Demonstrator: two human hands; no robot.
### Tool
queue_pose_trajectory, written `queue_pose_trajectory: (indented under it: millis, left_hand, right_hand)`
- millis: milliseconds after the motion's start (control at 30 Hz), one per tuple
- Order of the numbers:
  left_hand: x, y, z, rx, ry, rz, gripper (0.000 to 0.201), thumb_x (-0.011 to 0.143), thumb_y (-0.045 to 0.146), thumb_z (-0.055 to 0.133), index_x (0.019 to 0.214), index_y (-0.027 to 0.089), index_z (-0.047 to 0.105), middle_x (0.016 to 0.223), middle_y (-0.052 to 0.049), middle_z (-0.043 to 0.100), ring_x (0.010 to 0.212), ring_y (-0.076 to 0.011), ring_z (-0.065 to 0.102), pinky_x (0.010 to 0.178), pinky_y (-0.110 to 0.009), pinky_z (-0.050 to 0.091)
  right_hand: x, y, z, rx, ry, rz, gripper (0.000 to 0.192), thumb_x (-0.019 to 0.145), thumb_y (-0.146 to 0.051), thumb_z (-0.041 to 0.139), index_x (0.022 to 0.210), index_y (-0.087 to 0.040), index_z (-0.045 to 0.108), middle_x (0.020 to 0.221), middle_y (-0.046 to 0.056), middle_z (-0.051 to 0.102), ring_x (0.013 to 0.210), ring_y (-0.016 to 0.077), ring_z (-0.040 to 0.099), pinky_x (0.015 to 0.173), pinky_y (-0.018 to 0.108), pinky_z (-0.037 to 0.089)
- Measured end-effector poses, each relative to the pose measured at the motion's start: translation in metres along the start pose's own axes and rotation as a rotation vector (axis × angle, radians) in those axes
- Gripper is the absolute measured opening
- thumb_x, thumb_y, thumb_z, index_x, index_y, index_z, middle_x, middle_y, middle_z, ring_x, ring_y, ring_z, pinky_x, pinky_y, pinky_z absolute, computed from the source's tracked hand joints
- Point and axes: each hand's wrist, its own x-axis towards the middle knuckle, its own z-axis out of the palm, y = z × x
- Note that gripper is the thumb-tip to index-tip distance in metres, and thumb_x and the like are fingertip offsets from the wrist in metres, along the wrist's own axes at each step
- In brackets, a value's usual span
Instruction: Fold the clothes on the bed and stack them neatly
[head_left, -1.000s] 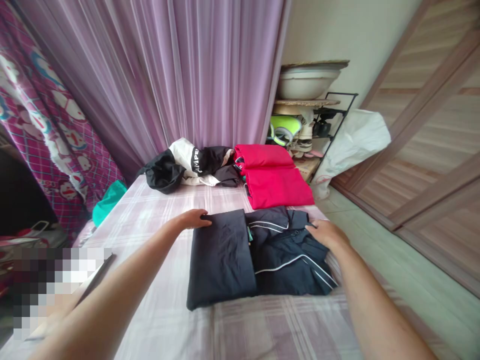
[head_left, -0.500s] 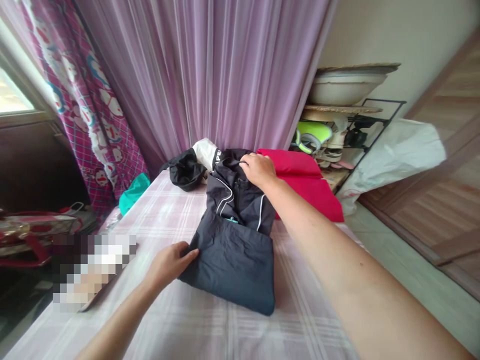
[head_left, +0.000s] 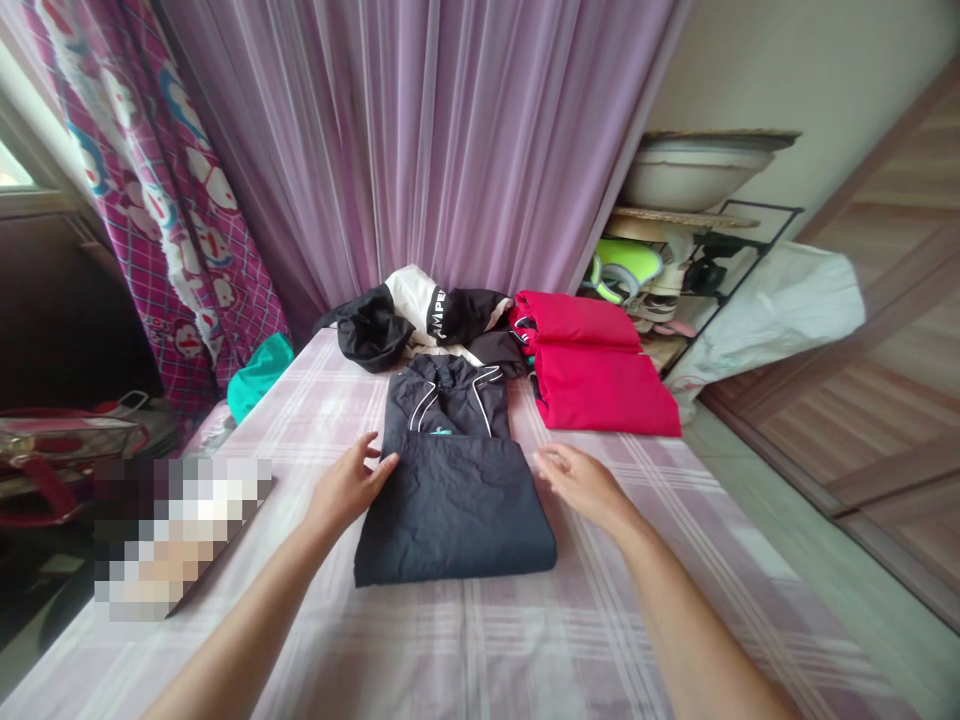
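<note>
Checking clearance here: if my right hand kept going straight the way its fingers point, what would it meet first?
Probably the dark folded jacket: the right hand points left toward its right edge, though depth is hard to judge.

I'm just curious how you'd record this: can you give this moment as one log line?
left hand: touching dark jacket | right hand: open, beside jacket | jacket: folded on bed | behind: red garment
</note>
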Motion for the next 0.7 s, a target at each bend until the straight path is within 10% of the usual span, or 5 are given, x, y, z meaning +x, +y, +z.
queue_pose_trajectory:
  millis: [267,400,700]
  left_hand:
    - [0.018,0.003,0.018,-0.069,0.135,-0.022,0.046,0.091,0.044,0.046,0.133,0.025,0.049,0.102,-0.003,0.07,0.08,-0.0161,0.068,0.067,-0.026,0.047]
    - [0.018,0.0,0.019,0.059,0.045,-0.056,0.05,0.091,0.043,0.05,0.136,0.022,0.046,0.109,-0.006,0.071,0.09,-0.0197,0.07,0.076,-0.029,0.051]
    - [-0.027,0.047,0.034,0.407,0.193,0.498,0.045,0.097,0.038,0.039,0.139,0.026,0.052,0.152,-0.007,0.047,0.144,-0.0285,0.036,0.119,-0.054,0.025]
  right_hand:
    - [-0.032,-0.032,0.038,-0.09,0.27,-0.162,0.041,0.093,-0.026,0.045,0.132,-0.024,0.059,0.112,0.008,0.073,0.093,0.0207,0.07,0.079,0.03,0.052]
    - [-0.026,-0.027,0.063,-0.245,0.167,-0.119,0.041,0.096,-0.02,0.04,0.131,-0.021,0.059,0.113,0.011,0.072,0.088,0.0221,0.071,0.072,0.031,0.053]
    - [-0.031,-0.059,0.051,-0.173,0.37,-0.336,0.04,0.098,-0.026,0.039,0.129,-0.02,0.064,0.137,0.014,0.058,0.121,0.0262,0.058,0.101,0.041,0.046]
